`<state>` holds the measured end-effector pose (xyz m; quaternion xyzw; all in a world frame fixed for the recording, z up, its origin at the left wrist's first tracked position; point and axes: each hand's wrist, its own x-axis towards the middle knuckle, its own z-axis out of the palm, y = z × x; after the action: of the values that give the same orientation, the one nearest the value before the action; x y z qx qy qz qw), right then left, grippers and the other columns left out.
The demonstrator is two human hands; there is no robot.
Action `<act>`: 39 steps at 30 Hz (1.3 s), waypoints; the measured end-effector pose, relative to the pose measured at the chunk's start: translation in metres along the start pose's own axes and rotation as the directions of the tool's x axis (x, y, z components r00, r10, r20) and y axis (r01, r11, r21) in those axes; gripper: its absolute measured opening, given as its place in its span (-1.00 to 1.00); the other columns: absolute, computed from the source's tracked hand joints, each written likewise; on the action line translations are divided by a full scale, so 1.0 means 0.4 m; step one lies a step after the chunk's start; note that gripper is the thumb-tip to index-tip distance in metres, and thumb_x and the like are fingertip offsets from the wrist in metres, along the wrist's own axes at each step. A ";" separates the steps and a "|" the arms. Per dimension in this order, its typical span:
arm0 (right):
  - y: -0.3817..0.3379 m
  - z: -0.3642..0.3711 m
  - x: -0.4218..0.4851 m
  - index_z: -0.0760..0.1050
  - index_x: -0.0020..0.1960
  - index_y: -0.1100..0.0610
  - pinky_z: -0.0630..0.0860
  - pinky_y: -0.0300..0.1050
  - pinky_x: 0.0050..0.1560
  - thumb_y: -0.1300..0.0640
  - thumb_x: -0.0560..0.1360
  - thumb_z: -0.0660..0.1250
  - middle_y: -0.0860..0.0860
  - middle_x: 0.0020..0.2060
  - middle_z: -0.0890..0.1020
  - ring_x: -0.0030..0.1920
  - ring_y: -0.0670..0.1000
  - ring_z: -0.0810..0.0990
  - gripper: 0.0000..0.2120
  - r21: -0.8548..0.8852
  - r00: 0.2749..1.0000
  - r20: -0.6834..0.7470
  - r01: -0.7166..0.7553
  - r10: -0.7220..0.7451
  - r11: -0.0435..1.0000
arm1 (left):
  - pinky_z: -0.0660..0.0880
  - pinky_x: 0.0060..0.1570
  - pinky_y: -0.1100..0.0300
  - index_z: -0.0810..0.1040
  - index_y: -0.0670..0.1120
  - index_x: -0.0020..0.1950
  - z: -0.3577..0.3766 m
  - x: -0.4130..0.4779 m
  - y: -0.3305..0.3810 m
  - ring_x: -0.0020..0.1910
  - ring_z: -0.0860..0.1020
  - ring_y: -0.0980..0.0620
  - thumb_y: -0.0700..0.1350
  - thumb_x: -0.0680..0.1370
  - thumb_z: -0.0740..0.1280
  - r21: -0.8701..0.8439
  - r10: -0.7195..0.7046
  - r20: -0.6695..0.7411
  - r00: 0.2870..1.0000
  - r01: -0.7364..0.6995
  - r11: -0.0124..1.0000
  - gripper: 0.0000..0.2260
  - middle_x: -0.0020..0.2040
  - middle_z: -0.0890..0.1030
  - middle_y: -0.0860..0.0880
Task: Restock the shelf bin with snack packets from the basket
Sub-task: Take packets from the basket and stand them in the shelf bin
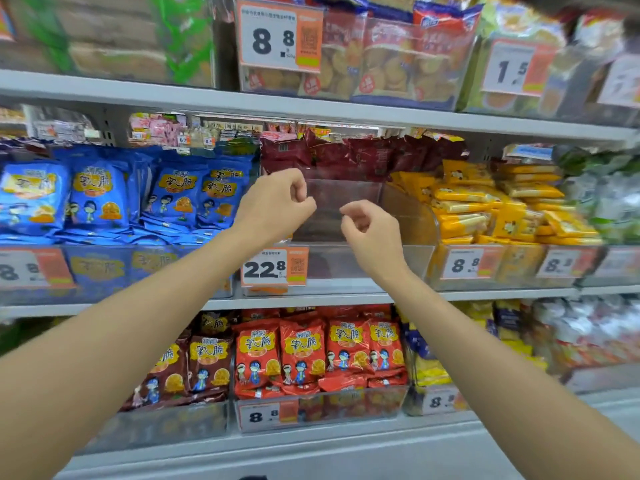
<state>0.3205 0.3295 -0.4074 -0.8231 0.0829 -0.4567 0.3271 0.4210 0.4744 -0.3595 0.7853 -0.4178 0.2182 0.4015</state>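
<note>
A clear plastic shelf bin (367,263) stands on the middle shelf, with a 22.8 price tag (273,268) on its front left. Its front part holds nothing that I can see; dark red snack packets (363,154) are stacked at its back. My left hand (277,206) is raised in front of the bin's left side, fingers curled, holding nothing. My right hand (372,233) hovers in front of the bin's middle, fingers curled too, and holds nothing. The two hands are a short gap apart. No basket is in view.
Blue packets (104,199) fill the bin to the left and yellow packets (502,206) the bin to the right. Red packets (318,351) and brown packets (194,368) sit on the shelf below. The upper shelf edge (311,109) runs just above the bins.
</note>
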 end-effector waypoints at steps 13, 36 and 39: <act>0.345 -0.325 -0.402 0.62 -0.08 0.13 0.50 -0.08 -0.15 0.20 0.41 0.42 -0.06 -0.26 0.62 -0.30 -0.05 0.53 -0.91 -0.277 0.937 -0.001 -0.336 0.349 0.900 | 0.45 -0.26 0.12 0.53 -0.01 -0.28 0.516 -0.278 0.254 -0.27 0.55 -0.01 -0.03 0.40 0.43 -0.098 0.028 0.585 0.811 0.037 0.995 -0.88 -0.38 0.51 0.09; 0.892 -0.395 -1.429 0.40 0.34 0.19 0.52 0.14 0.20 0.03 0.51 0.35 0.12 0.19 0.54 0.23 0.22 0.53 -0.54 -0.845 -0.261 0.309 -0.516 0.915 0.138 | 0.39 -0.49 0.36 0.60 -0.23 0.11 1.102 -0.842 0.166 -0.42 0.46 0.12 -0.16 0.53 0.36 0.261 -0.358 0.932 -0.064 0.803 0.536 -0.79 -0.26 0.61 -0.03; 0.902 -0.346 -1.531 0.03 0.54 0.09 0.51 0.11 0.14 -0.03 0.48 0.37 0.19 0.25 0.49 0.18 0.21 0.51 -0.22 -0.847 -0.247 0.312 -0.509 0.917 0.151 | 0.41 -0.48 0.38 0.60 -0.19 0.10 1.108 -0.846 0.171 -0.43 0.48 0.16 -0.15 0.55 0.35 0.303 -0.367 0.924 -0.111 0.798 0.521 -0.82 -0.23 0.61 -0.02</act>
<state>-0.0809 0.2535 -1.0053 -0.7167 0.4899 0.3605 0.3411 0.1793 0.2544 -0.8162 0.7490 -0.1886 -0.5826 0.2528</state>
